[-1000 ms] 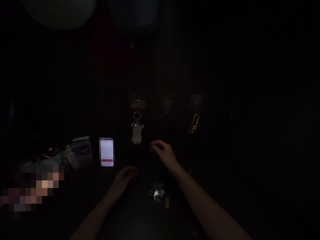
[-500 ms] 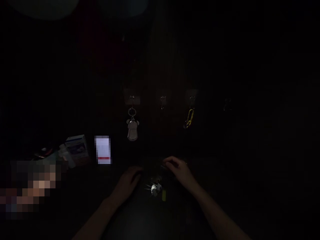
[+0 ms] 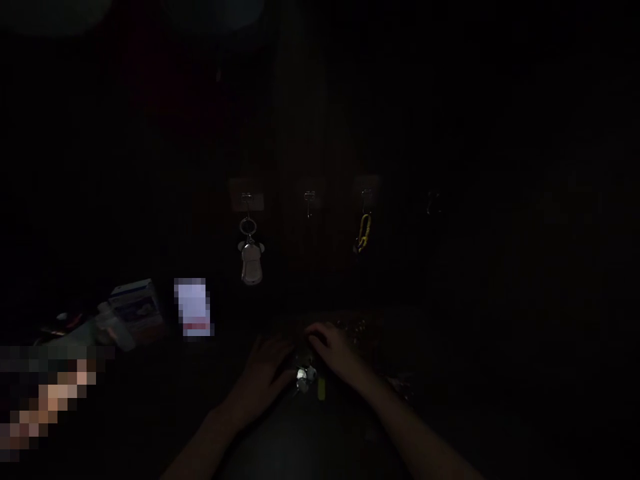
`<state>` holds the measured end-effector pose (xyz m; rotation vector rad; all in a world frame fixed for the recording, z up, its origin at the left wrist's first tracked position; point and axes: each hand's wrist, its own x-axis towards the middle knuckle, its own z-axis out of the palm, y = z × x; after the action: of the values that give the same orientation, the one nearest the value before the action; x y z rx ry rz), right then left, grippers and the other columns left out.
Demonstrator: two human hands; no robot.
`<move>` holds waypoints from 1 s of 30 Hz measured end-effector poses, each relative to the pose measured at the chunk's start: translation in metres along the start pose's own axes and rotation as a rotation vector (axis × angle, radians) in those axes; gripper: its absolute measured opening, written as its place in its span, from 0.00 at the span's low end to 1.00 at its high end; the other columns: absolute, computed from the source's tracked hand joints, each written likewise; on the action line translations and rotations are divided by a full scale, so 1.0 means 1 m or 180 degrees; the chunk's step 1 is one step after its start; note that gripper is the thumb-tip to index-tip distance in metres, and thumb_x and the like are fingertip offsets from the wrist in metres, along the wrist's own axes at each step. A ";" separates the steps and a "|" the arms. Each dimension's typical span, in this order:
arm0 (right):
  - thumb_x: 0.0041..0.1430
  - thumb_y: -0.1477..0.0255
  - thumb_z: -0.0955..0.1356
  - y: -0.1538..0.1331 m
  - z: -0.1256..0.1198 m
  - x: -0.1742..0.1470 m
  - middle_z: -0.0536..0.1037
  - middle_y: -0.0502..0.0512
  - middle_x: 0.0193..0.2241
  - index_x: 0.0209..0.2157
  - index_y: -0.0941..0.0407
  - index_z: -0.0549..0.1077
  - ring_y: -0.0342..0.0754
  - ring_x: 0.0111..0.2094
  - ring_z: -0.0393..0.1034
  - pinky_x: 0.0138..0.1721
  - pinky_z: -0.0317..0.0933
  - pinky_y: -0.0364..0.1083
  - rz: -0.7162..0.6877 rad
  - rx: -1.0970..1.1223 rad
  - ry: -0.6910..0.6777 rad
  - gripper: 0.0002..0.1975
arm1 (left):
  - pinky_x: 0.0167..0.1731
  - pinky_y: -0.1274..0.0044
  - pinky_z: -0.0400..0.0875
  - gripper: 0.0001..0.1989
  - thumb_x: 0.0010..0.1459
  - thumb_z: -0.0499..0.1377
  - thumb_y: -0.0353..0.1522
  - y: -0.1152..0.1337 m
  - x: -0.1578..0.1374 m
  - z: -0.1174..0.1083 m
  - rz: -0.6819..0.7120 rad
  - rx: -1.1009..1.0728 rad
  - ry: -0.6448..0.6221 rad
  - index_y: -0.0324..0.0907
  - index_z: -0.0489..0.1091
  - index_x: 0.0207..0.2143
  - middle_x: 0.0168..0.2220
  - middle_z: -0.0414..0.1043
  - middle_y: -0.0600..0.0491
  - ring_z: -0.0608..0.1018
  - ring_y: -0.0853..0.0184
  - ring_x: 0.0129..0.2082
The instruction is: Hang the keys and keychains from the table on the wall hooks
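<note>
Low light hides much of the detail. A bunch of keys (image 3: 304,378), with a bright glint on it, lies on the dark surface between my hands. Beside its right side is a yellow strip or tag (image 3: 321,388). My left hand (image 3: 265,373) is open, fingers stretched forward and thumb reaching to the edge of the bunch. Just beyond the keys, my right hand (image 3: 336,350) has thumb and forefinger bent together in a pinch. Whatever may be between those fingertips is too dark to make out.
Ahead, a bear-shaped keychain (image 3: 251,262) hangs from a hook. A bare hook (image 3: 309,199) is beside it, then a yellow looped cord (image 3: 365,232) on another. A lit, blurred screen (image 3: 193,307), a box (image 3: 136,308) and a bottle (image 3: 115,327) stand left.
The view has shifted, so the hanging things sit further left. My left hand has come closer to the keys, its thumb now at them. My right hand has also moved in towards the bunch.
</note>
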<state>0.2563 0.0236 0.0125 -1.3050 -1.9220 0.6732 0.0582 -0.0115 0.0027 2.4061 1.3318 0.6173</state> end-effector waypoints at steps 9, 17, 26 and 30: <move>0.55 0.74 0.63 -0.007 0.002 -0.003 0.77 0.53 0.37 0.36 0.53 0.75 0.49 0.42 0.69 0.45 0.58 0.48 -0.0240 -0.0269 -0.0127 0.10 | 0.56 0.61 0.56 0.19 0.56 0.55 0.34 0.001 0.000 0.005 -0.0029 -0.1022 0.0259 0.50 0.65 0.51 0.53 0.68 0.50 0.67 0.60 0.54; 0.53 0.72 0.64 -0.033 -0.003 -0.010 0.77 0.49 0.29 0.32 0.54 0.75 0.45 0.33 0.71 0.34 0.61 0.43 0.0026 0.0574 -0.0037 0.08 | 0.51 0.68 0.64 0.21 0.52 0.57 0.30 0.011 0.003 0.003 -0.0603 -0.2337 0.0689 0.46 0.62 0.50 0.50 0.69 0.49 0.71 0.61 0.50; 0.50 0.69 0.64 -0.038 0.003 -0.007 0.77 0.50 0.26 0.27 0.53 0.74 0.48 0.31 0.72 0.34 0.65 0.47 0.0159 0.0990 0.0265 0.07 | 0.41 0.73 0.68 0.10 0.48 0.60 0.31 0.019 0.007 0.002 -0.1126 -0.2749 0.0695 0.42 0.69 0.36 0.36 0.75 0.51 0.76 0.63 0.40; 0.51 0.68 0.64 -0.032 0.005 -0.004 0.76 0.50 0.25 0.27 0.53 0.73 0.48 0.32 0.72 0.34 0.65 0.46 0.0152 0.0983 0.0302 0.07 | 0.40 0.73 0.68 0.14 0.50 0.59 0.36 0.018 0.007 -0.001 -0.1218 -0.2844 0.0539 0.40 0.70 0.40 0.35 0.77 0.51 0.77 0.63 0.37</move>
<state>0.2354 0.0079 0.0326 -1.1681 -1.6394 0.8774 0.0738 -0.0146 0.0130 1.3755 1.1726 1.0362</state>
